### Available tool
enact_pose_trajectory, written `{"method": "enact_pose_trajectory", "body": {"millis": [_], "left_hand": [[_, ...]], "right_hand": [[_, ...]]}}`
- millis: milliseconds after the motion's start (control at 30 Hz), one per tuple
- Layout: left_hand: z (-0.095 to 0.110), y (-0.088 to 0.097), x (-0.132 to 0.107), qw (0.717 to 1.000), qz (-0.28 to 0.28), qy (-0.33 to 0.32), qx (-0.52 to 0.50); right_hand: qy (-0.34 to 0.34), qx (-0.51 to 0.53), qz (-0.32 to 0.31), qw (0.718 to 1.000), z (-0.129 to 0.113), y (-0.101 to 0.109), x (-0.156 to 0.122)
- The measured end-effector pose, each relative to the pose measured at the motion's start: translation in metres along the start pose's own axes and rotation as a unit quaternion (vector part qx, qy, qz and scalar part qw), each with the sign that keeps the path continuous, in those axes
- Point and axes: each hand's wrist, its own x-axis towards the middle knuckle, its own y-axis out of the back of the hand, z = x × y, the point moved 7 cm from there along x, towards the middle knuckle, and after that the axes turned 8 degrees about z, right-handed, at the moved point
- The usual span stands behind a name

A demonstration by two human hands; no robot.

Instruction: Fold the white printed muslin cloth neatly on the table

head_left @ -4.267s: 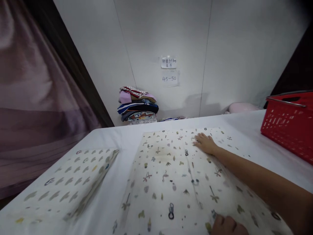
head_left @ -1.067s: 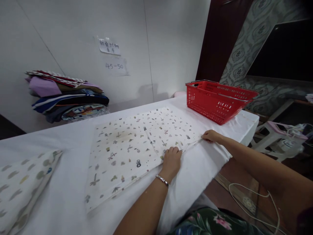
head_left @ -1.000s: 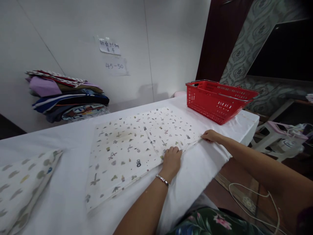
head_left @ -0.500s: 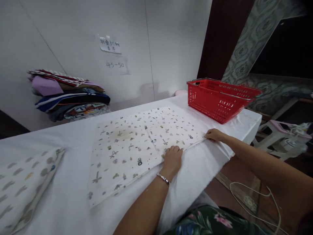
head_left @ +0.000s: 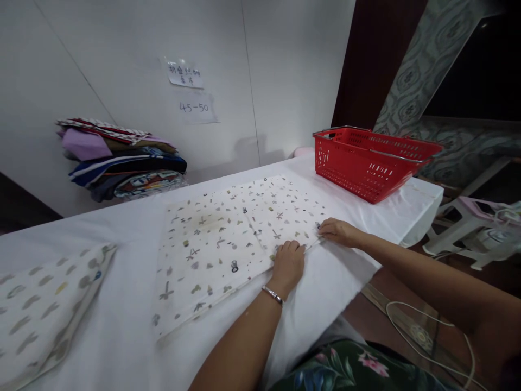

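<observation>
Red basket (head_left: 362,168) right, bottom hidden; spotted cloth (head_left: 44,301) left; left hand (head_left: 288,263), right hand (head_left: 337,232) on patterned cloth (head_left: 223,239), whether fingers grip unclear!

Slim, shiny silver-coloured metal bracelet (head_left: 272,295), left wrist (head_left: 281,288).
Dark green fabric garment (head_left: 354,376), pink-flower (head_left: 373,364) and blue-green leaf print; both forearms (head_left: 240,345) bare.

Before you, a cloth (head_left: 220,231) lies flat on the table (head_left: 134,293), your left hand (head_left: 288,263) on its near edge and your right hand (head_left: 337,232) farther right along that edge. A second cloth (head_left: 49,304) lies apart to your left. The basket (head_left: 366,171) stands on the table, beyond your right hand. Behind the table's far edge, left of centre, rises a fabric pile (head_left: 126,163), with two paper signs (head_left: 196,108) on the wall (head_left: 288,81) above and to its right.
</observation>
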Motion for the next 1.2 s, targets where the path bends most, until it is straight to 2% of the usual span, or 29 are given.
{"method": "enact_pose_trajectory", "body": {"millis": [300, 633, 733, 900, 1200], "left_hand": [[-0.003, 0.000, 0.001, 0.999, 0.033, 0.016, -0.020], [-0.006, -0.003, 0.003, 0.999, 0.032, 0.028, -0.014], [-0.007, -0.003, 0.002, 0.999, 0.036, 0.024, -0.013], [-0.007, -0.001, 0.002, 0.999, 0.038, 0.024, -0.018], [-0.010, -0.002, 0.002, 0.999, 0.039, 0.036, 0.003]], "right_hand": [[0.043, 0.002, 0.037, 0.998, -0.008, 0.013, -0.012], [0.112, -0.039, 0.045, 0.992, -0.014, 0.009, -0.017], [0.111, -0.035, 0.041, 0.992, -0.012, 0.007, -0.018], [0.114, -0.039, 0.067, 0.990, -0.008, 0.005, -0.018], [0.077, 0.007, 0.072, 0.994, -0.003, 0.005, -0.020]]}}
